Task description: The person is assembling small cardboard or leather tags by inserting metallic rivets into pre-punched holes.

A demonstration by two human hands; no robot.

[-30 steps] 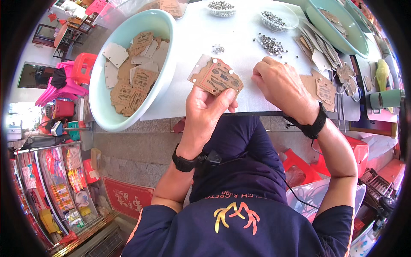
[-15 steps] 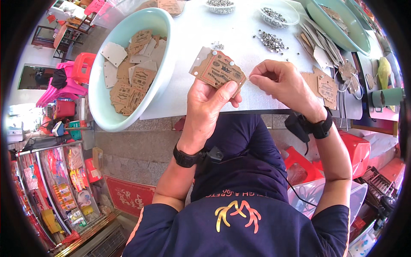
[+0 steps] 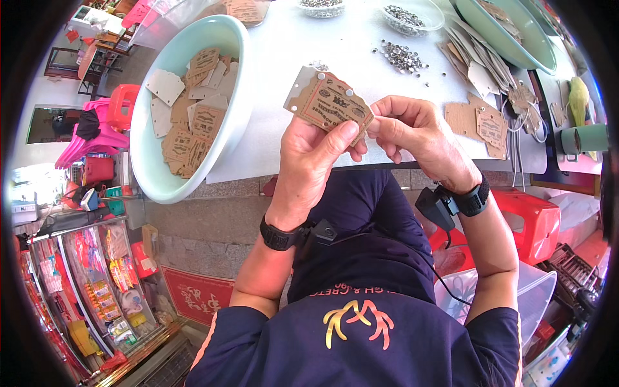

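Observation:
My left hand point(image 3: 308, 153) grips a brown printed cardboard tag point(image 3: 330, 100) above the table edge, thumb on its face and the other fingers behind. A pale grey tag point(image 3: 298, 82) shows behind its left side. Small round metal pieces sit along the tag's edges. At the tag's right edge, my right hand point(image 3: 422, 132) has thumb and forefinger pinched together, touching or almost touching it. Whatever lies between those fingertips is too small to make out. Beyond the hands, loose metal studs point(image 3: 401, 59) lie in a pile on the white table point(image 3: 271, 122).
A pale green basin point(image 3: 242, 77) of brown and grey tags stands left. Clear tubs point(image 3: 412, 27) of studs are at the back. Stacked tags point(image 3: 477, 61), flat brown tags point(image 3: 491, 126), white cords point(image 3: 516, 151) and another green basin point(image 3: 538, 55) lie right.
My right hand has moved left to the tag's right edge, its fingers meeting there. My left hand keeps its hold on the tag. The view has shifted slightly.

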